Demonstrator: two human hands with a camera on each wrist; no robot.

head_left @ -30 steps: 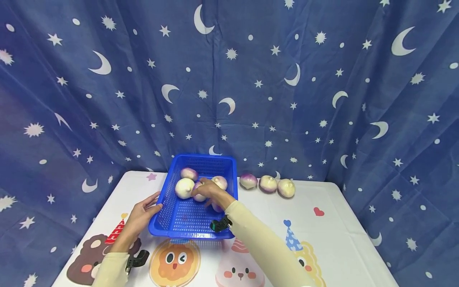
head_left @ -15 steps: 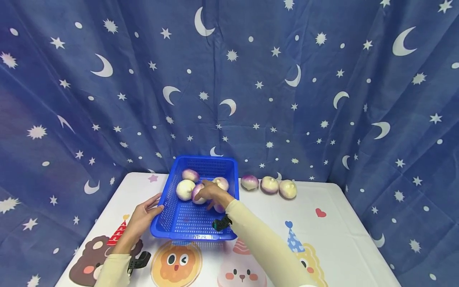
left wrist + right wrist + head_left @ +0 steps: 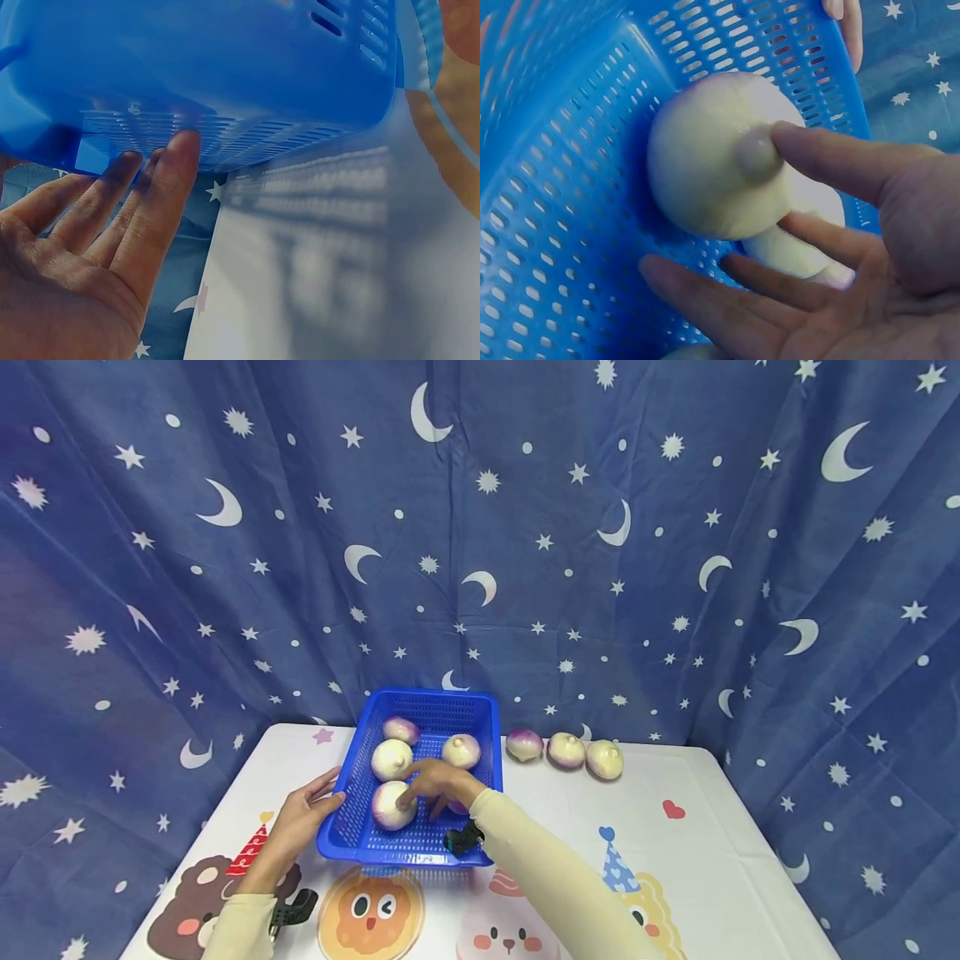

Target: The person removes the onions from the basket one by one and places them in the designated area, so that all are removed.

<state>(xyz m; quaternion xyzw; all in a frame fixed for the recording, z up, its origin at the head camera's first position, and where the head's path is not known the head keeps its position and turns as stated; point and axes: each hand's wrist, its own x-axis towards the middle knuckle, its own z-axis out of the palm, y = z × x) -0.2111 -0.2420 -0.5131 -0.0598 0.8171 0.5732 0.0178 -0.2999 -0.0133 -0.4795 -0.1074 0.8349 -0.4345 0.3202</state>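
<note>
Right hand (image 3: pixel 438 785) has drawn a turnip (image 3: pixel 393 804) nearer; basket (image 3: pixel 420 852) unmoved.

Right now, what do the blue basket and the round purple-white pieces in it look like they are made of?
Blue basket: moulded plastic, slightly glossy, with rows of regular slots in floor and walls. Turnip under the right hand: smooth, matte, evenly coloured skin, possibly a foam or plastic replica, though a real vegetable cannot be ruled out.

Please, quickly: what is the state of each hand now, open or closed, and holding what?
Left hand: open, straight fingers resting against the outer wall of the blue basket.
Right hand: open, relaxed fingers touching a white-purple turnip inside the basket, not gripping it.
</note>
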